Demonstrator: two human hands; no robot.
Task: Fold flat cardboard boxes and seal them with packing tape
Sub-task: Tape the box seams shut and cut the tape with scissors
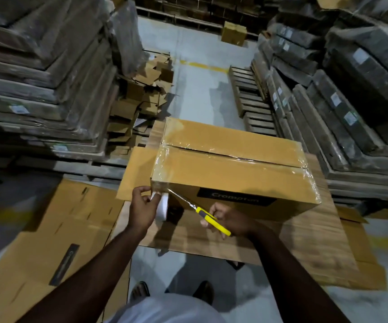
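A folded brown cardboard box [232,169] stands on a stack of flat cardboard [304,231], with clear packing tape along its top seam and down its left end. My left hand [143,207] grips a white roll of tape [162,206] at the box's near left corner. A strip of tape runs from the roll to that corner. My right hand [228,221] holds a yellow utility knife [208,216], whose blade points up and left at the strip. A dark printed label shows on the box's near side.
Flat box blanks [55,231] lie on the floor at the left. Wrapped stacks of flat cardboard [37,73] tower on the left and right. Loose cardboard scraps [141,94] pile behind the box. A wooden pallet [251,99] stands at the back right. My feet [172,291] show below.
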